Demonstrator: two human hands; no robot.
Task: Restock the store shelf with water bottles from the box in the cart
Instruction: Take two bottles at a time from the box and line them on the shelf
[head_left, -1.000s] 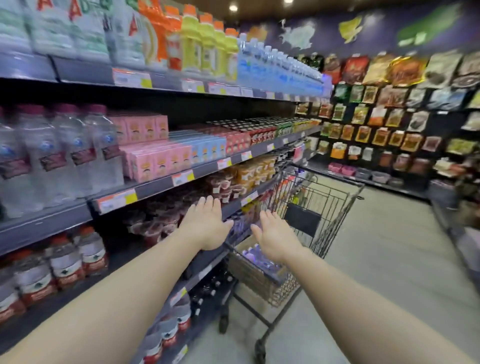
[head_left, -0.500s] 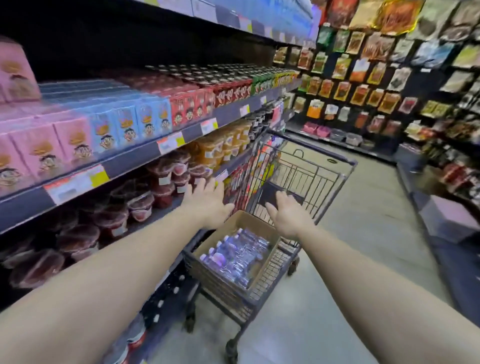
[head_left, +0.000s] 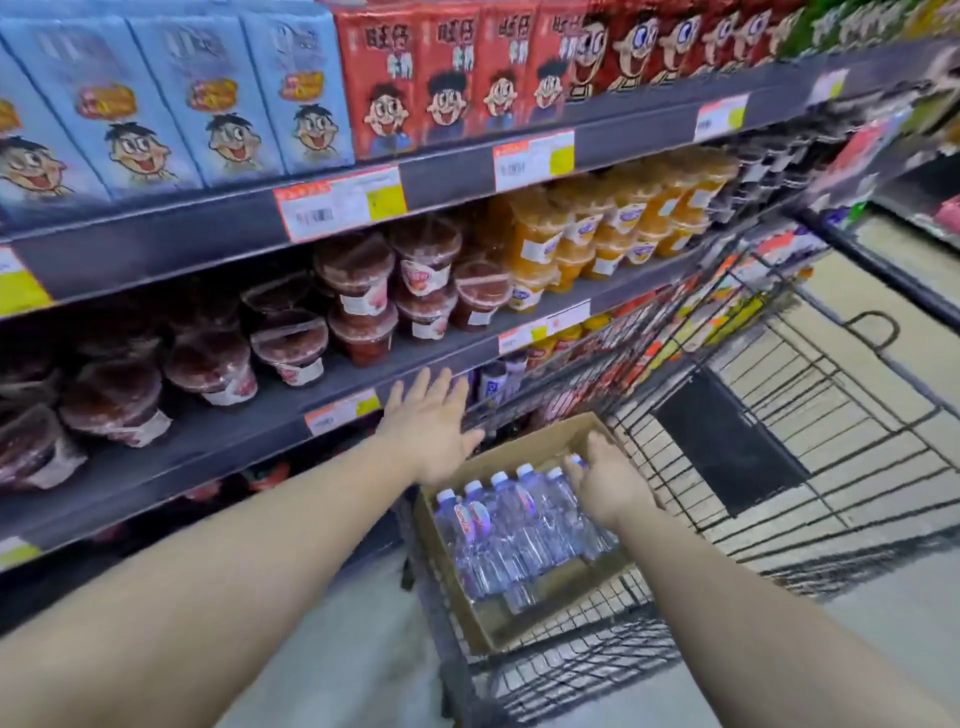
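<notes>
The right hand (head_left: 605, 480) curled on a bottle (head_left: 558, 501) in the box (head_left: 524, 623); left hand (head_left: 434, 426) fingers were spread. Packed neighbours could snag it.

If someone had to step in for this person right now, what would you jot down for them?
Left hand: open, fingers spread, hovering by the shelf edge above the box's far corner; it holds nothing.
Right hand: down in the cardboard box, fingers curling over the cap end of a water bottle; a full grip cannot be told.
The box sits in the cart beside the shelves, with a row of bottles lying in it.
Done: reached the box. No bottle lifted yet.
Left: lift the bottles out and stand them on the shelf; the water spot is not clearly in view.
</notes>
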